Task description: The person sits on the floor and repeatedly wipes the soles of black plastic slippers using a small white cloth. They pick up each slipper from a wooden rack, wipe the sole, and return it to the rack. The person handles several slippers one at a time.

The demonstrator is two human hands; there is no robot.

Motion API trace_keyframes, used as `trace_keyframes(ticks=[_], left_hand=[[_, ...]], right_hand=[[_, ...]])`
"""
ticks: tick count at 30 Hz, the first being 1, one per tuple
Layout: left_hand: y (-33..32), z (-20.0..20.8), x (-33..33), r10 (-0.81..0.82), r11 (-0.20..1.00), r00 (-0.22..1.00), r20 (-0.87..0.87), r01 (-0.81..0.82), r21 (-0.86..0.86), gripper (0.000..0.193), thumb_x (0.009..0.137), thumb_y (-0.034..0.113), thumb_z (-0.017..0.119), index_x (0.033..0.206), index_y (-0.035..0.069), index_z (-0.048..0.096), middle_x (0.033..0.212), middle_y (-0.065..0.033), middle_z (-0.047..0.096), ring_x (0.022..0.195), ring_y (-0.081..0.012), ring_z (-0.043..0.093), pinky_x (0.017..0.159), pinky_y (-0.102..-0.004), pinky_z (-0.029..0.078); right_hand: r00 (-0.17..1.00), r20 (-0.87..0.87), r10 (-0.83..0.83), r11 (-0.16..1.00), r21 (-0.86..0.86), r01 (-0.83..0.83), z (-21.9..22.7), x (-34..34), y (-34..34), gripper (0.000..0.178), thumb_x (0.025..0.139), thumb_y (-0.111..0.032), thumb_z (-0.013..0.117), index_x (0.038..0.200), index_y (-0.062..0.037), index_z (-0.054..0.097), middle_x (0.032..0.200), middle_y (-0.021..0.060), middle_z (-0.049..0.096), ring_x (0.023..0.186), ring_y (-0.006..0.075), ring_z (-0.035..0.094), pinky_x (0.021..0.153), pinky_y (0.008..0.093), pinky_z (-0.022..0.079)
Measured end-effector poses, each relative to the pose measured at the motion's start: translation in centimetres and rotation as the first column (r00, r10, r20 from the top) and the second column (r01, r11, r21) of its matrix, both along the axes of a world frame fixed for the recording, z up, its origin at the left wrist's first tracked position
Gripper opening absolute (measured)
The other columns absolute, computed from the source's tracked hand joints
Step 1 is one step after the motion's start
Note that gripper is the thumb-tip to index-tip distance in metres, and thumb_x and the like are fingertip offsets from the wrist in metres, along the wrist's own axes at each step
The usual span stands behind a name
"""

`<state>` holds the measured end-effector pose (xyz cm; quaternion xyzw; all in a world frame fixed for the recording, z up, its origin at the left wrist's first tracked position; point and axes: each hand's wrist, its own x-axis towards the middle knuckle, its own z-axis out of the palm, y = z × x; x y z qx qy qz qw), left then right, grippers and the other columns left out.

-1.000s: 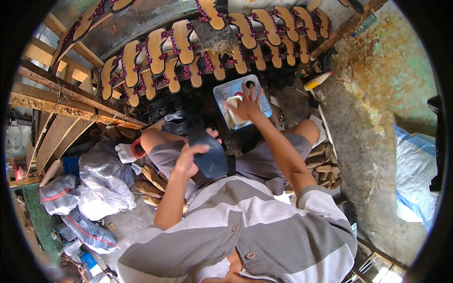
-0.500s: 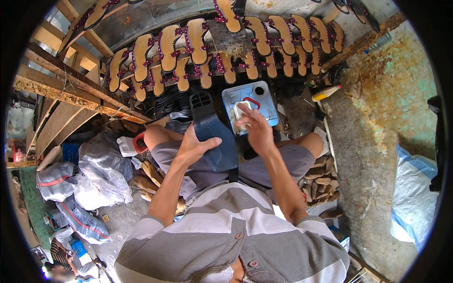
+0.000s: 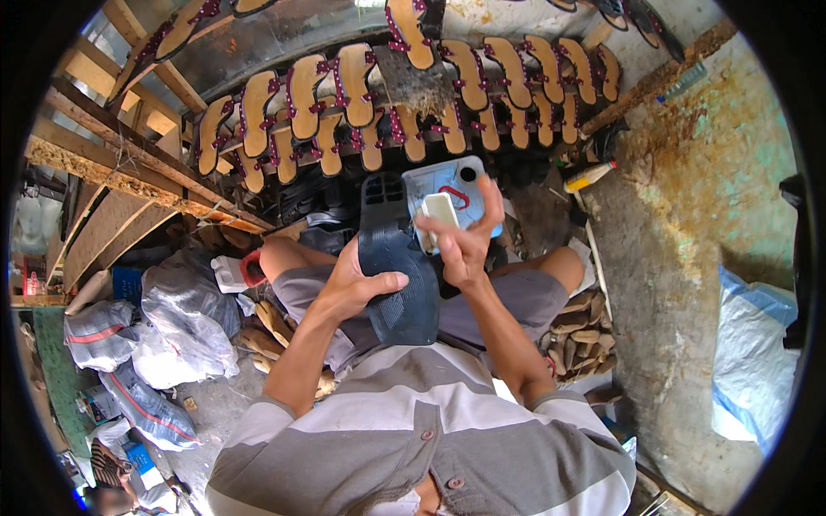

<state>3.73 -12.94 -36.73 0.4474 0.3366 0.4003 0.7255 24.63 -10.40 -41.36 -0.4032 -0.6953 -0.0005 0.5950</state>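
Note:
My left hand point(image 3: 354, 282) grips a dark blue-black rubber shoe sole point(image 3: 400, 292) by its left edge, the thumb lying across its ribbed face. The end of the sole with square hollows points away from me. Close to its right side, my right hand point(image 3: 465, 249) is closed on a small white rectangular piece point(image 3: 440, 209), with one finger raised away from it; what the piece is I cannot tell. Some of these fingers are blurred. Behind that hand stands a blue and white square tin point(image 3: 422, 176) with a round dark opening and a red handle on top.
Rows of sandals point(image 3: 308, 96) with dotted straps line the rack at the back. Plastic sacks point(image 3: 185, 310) lie to my left, a yellow bottle point(image 3: 590, 177) at the right. Shoe-shaped pieces point(image 3: 581, 344) are heaped beside my right knee. Another person point(image 3: 116, 464) is at the lower left.
My right hand now holds the white piece, which was on the tin beneath its fingers. The sole in my left hand has turned more upright and come slightly nearer to me.

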Motion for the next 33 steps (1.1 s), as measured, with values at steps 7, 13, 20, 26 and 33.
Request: trace_keyframes(ticks=[7, 13, 20, 26, 33], left_hand=[[1.3, 1.3, 0.8, 0.015, 1.0, 1.0, -0.023, -0.015, 0.002, 0.055, 0.078, 0.006, 0.078, 0.128, 0.001, 0.056, 0.113, -0.0045, 0.067, 0.101, -0.0129, 0.065, 0.093, -0.0304, 0.053], [2.6, 1.7, 0.4, 0.234, 0.972, 0.972, -0.001, -0.234, -0.019, 0.044, 0.081, -0.003, 0.074, 0.122, 0.0, 0.059, 0.107, -0.0072, 0.07, 0.095, -0.014, 0.069, 0.088, -0.0302, 0.057], [2.0, 1.2, 3.4, 0.726, 0.623, 0.686, 0.032, -0.678, 0.39, 0.032, 0.089, 0.001, 0.072, 0.117, -0.002, 0.058, 0.105, -0.008, 0.069, 0.093, -0.0156, 0.067, 0.089, -0.0309, 0.053], [-0.5, -2.4, 3.3, 0.113, 0.987, 0.935, 0.335, -0.069, -0.142, 0.074, 0.096, 0.032, 0.067, 0.155, 0.0, 0.034, 0.148, -0.0213, 0.049, 0.136, -0.0333, 0.051, 0.118, -0.0548, 0.034], [0.2, -3.6, 1.7, 0.11, 0.855, 0.561, 0.821, 0.367, -0.365, 0.074, 0.097, 0.038, 0.06, 0.156, -0.001, 0.036, 0.153, -0.0261, 0.047, 0.146, -0.0482, 0.037, 0.12, -0.0675, 0.027]], right_hand=[[0.687, -0.545, 0.481, 0.7, -0.232, -0.675, -0.2, -0.4, -0.1, 0.048, 0.096, -0.041, 0.053, 0.097, -0.0017, 0.081, 0.166, 0.0194, 0.028, 0.154, 0.0303, 0.023, 0.124, 0.0483, 0.008], [0.594, -0.71, 0.378, 0.645, -0.259, -0.719, -2.3, 0.0, -3.1, 0.045, 0.091, -0.041, 0.056, 0.101, -0.0057, 0.083, 0.168, 0.0217, 0.025, 0.157, 0.0354, 0.016, 0.124, 0.0506, 0.009], [0.226, -0.874, 0.43, 0.557, 0.06, -0.828, 0.1, -1.4, -4.8, 0.043, 0.093, -0.032, 0.063, 0.128, -0.0083, 0.066, 0.164, 0.0235, 0.025, 0.151, 0.0329, 0.023, 0.118, 0.0474, 0.018], [0.473, -0.879, 0.065, 0.365, -0.421, -0.831, 3.0, 2.9, 0.3, 0.114, 0.085, 0.003, 0.079, 0.166, -0.0083, 0.0, 0.108, 0.0159, 0.071, 0.087, 0.0157, 0.069, 0.076, 0.0278, 0.055], [0.73, -0.486, 0.481, 0.584, -0.443, -0.68, 0.5, 3.6, 2.9, 0.06, 0.093, -0.02, 0.077, 0.15, -0.0179, 0.057, 0.134, 0.0104, 0.053, 0.124, 0.02, 0.05, 0.104, 0.0345, 0.04]])
